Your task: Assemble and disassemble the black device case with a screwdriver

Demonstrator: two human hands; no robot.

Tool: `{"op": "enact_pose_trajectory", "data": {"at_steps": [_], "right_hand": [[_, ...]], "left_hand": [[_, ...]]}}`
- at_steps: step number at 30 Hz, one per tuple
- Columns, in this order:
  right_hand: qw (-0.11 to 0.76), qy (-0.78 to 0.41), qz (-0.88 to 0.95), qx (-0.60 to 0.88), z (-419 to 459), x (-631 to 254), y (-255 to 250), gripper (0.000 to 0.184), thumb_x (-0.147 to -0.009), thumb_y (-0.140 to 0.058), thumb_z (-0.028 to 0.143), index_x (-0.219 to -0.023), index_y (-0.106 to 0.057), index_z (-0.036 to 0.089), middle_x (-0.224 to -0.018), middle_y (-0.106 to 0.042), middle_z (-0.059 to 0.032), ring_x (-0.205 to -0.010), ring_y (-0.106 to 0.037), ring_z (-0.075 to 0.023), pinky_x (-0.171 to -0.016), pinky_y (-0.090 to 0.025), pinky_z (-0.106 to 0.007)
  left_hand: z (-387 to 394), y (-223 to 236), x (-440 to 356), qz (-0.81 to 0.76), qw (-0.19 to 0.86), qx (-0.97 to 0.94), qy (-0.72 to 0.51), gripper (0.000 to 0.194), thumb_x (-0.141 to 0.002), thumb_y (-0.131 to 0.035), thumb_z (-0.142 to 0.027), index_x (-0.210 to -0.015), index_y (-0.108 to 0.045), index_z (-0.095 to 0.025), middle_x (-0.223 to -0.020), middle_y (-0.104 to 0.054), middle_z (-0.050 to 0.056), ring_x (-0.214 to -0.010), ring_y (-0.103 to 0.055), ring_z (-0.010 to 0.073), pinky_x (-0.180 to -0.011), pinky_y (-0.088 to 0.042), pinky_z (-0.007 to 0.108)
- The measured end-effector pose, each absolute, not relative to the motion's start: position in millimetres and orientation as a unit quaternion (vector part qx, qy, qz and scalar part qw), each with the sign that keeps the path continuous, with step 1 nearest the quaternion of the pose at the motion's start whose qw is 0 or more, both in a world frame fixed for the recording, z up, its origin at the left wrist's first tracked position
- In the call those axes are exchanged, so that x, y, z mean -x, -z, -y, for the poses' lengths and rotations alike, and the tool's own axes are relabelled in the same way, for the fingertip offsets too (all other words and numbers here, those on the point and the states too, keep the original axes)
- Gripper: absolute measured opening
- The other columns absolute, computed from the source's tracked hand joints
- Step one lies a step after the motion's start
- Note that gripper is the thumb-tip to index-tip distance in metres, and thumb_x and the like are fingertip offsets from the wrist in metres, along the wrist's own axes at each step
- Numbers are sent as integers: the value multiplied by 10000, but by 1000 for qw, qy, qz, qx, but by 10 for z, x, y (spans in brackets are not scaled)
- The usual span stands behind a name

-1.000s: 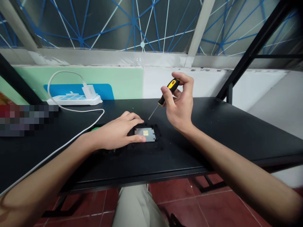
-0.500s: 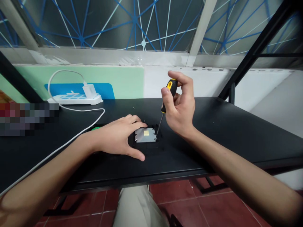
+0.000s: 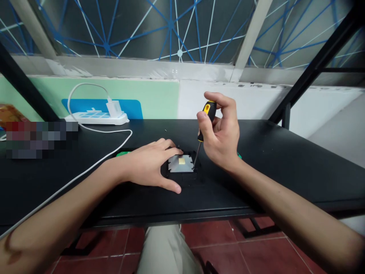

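My right hand (image 3: 222, 131) is closed round the black and yellow handle of a screwdriver (image 3: 209, 112). Its shaft slants down, and the tip meets the right edge of a silver metal plate (image 3: 186, 166) with a cream square pad on it. That plate sits in a flat black device part (image 3: 186, 176) on the table, whose outline is hard to tell from the black surface. My left hand (image 3: 152, 161) lies over the part's left side, thumb and fingers spread around the plate. A bit of something green (image 3: 122, 153) shows behind the left hand.
A white power strip (image 3: 98, 118) with a plugged-in charger (image 3: 114, 109) stands at the back left of the black table (image 3: 273, 163). Its white cable (image 3: 68, 182) runs forward under my left forearm's side. A blurred pile (image 3: 40, 139) lies far left. Another green bit (image 3: 239, 155) peeks out by my right wrist.
The screwdriver has swung steeper, its tip coming down from behind the plate to the plate's right edge. My left thumb has moved off the plate toward me, spreading the hand.
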State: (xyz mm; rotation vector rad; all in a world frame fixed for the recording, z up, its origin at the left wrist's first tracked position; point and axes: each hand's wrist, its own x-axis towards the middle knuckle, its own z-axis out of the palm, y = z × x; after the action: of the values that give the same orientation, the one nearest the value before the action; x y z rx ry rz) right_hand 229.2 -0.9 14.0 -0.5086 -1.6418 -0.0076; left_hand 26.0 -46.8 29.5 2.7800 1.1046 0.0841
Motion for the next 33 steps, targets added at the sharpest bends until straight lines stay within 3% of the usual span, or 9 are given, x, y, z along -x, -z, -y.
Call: {"op": "enact_pose_trajectory", "data": {"at_steps": [18,27,33], "right_hand": [[641,-24,737,213,36,-2288,-119,346,-929,-586,337,-1270,-533,345,-1148,-545,-43,-697,-630,-107,-492,-577,-257],[653,-16,722,227,23,-2308,-129,342,-938,-570,362,-1274,-515,334,-1146,-553,-48,-851,-657,-144,-530,-592,-244],[658,-7,720,219,26,-2299,-120,339,-937,-575,345,-1271,-518,334,-1164,-556,-45,-837,-655,-140,-546,-592,-250]], "left_hand": [[462,-282,-257,-363,62,-929,-36,903,-733,-670,-737,-1414,-453,-185,-1287,-511,131,-1183,-477,314,-1004,-415,408],[460,-282,-266,-361,61,-930,-30,892,-743,-649,-744,-1422,-440,-205,-1282,-511,122,-1179,-473,310,-989,-418,408],[462,-280,-250,-359,60,-931,-33,893,-744,-640,-751,-1418,-444,-200,-1276,-515,123,-1168,-477,309,-983,-417,407]]}}
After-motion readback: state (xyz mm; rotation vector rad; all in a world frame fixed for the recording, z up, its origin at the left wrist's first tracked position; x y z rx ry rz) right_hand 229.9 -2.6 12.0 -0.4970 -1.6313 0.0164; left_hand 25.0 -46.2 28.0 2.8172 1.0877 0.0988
